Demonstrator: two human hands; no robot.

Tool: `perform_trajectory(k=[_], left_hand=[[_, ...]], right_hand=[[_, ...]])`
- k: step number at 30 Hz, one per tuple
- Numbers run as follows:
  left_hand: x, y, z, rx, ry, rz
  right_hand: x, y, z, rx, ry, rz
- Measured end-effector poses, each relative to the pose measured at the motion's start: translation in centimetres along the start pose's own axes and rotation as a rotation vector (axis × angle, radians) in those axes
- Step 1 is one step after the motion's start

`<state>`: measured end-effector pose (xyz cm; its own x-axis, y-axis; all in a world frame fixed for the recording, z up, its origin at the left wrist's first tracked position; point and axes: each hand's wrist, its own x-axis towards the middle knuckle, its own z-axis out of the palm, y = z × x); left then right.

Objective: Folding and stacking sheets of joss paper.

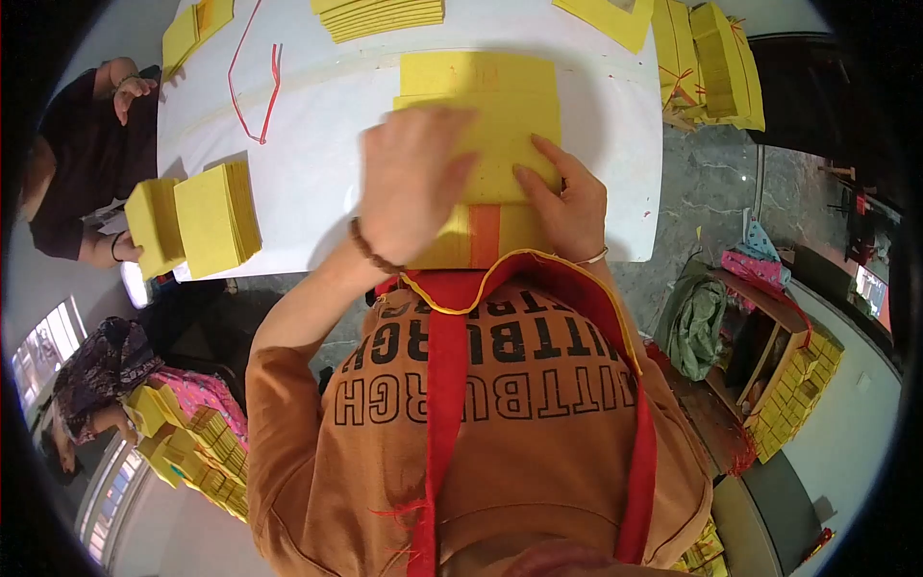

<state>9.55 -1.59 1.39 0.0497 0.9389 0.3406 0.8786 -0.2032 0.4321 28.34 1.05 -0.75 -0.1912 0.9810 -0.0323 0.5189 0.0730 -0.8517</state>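
Note:
On the white table in front of me lies a stack of yellow paper sheets (pixel 510 125), with a red-orange band (pixel 484 236) on the part nearest my body. My left hand (pixel 418 173), blurred by motion, is over the stack's left side, thumb and fingers apart with yellow paper showing between them. My right hand (pixel 574 202) rests at the stack's right edge. Its thumb and forefinger lie spread on the top sheet, and its other fingers are partly hidden.
Yellow paper bundles (pixel 216 219) stand at the table's left corner, beside another person's hand (pixel 125 247). More bundles (pixel 380 14) lie along the far edge. A red cord (pixel 261 141) lies on the white table (pixel 317 115). Tied yellow bundles (pixel 707 67) are at the far right.

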Motion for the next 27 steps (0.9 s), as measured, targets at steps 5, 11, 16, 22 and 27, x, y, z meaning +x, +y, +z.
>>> perform_trajectory(k=[5, 11, 16, 22, 27], left_hand=[[-0.1, 1.1, 3.3, 0.089, -0.146, 0.218], [-0.7, 0.5, 4.4, 0.140, -0.232, 0.194], [-0.7, -0.1, 4.3, 0.144, -0.249, 0.236], [-1.4, -1.6, 5.0, -0.587, -0.280, -0.121], [-1.3, -2.7, 2.8, -1.402, 0.003, -0.329]], right_hand=[[0.1, 0.9, 0.4, 0.015, 0.051, -0.108], [0.2, -1.5, -1.4, -0.334, 0.041, -0.148], [0.4, -1.4, 2.3, -0.423, -0.146, -0.685], [0.1, -0.5, 3.9, -0.340, -0.212, -0.673], [0.3, -0.4, 4.6, -0.744, -0.242, -0.675]])
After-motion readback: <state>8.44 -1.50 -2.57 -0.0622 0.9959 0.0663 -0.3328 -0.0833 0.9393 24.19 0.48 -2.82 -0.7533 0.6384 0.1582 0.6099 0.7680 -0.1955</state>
